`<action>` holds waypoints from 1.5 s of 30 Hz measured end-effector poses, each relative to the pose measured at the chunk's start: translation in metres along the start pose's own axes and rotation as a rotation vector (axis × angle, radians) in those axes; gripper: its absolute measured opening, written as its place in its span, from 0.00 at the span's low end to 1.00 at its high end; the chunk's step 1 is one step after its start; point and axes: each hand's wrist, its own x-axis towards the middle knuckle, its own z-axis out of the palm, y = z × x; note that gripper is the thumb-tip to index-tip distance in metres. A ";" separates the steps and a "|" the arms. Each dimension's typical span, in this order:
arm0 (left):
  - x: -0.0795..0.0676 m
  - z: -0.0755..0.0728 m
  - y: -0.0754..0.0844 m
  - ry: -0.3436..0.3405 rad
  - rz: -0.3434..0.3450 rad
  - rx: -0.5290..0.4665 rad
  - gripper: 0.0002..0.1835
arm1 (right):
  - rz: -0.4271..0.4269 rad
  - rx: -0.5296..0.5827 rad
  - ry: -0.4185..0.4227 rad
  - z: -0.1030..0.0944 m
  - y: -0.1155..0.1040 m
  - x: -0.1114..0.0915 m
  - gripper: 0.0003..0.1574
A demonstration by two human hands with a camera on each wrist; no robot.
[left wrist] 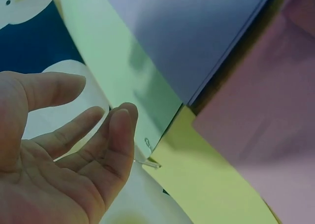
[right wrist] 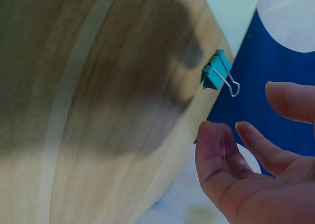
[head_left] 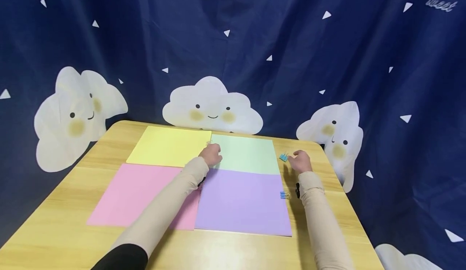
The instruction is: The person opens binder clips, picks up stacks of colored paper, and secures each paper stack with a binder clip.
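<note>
My left hand [head_left: 211,154] hovers over the seam between the yellow paper [head_left: 169,145] and the pale green paper [head_left: 245,152]. In the left wrist view its fingers are loosely bent and hold nothing; silver wire handles [left wrist: 153,164] show by the yellow sheet's edge. On the right, my right hand [head_left: 301,162] is beside a teal binder clip [head_left: 283,157] on the table. The right wrist view shows a gap between this clip and the relaxed fingers [right wrist: 214,155]. A blue binder clip [head_left: 284,195] sits at the right edge of the purple paper [head_left: 242,201].
Pink paper [head_left: 142,193] lies at the near left, partly covered by my left sleeve [head_left: 160,209]. All four colours form a two-by-two block on the wooden table [head_left: 233,249]. Behind the table hangs a dark blue curtain [head_left: 196,27] with clouds.
</note>
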 end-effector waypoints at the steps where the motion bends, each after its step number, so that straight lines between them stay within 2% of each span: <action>1: 0.002 0.002 0.000 0.000 -0.002 0.010 0.16 | 0.002 -0.006 0.006 0.001 -0.001 0.002 0.34; 7: 0.008 0.006 -0.002 -0.014 -0.051 0.047 0.03 | 0.018 -0.057 0.006 0.006 -0.003 0.009 0.35; 15: 0.014 0.014 -0.013 -0.007 -0.052 0.091 0.03 | 0.005 -0.092 -0.002 0.009 -0.001 0.016 0.36; 20: 0.012 0.009 -0.019 -0.013 -0.051 0.081 0.04 | -0.008 -0.107 -0.025 0.012 0.000 0.023 0.36; 25: 0.010 0.004 -0.022 -0.036 -0.099 0.052 0.10 | -0.025 -0.133 -0.021 0.016 0.006 0.030 0.32; 29: 0.010 0.004 -0.024 -0.016 -0.138 0.065 0.12 | -0.048 -0.146 0.005 0.021 0.006 0.032 0.30; 34: 0.010 0.004 -0.018 -0.004 -0.209 0.113 0.10 | -0.053 -0.149 0.005 0.023 0.002 0.032 0.30; 40: 0.006 0.007 0.000 -0.009 -0.282 0.186 0.24 | 0.006 -0.142 0.039 0.025 0.002 0.034 0.21; 45: 0.010 0.018 0.011 0.002 -0.325 0.200 0.25 | 0.028 -0.115 0.084 0.025 0.007 0.037 0.17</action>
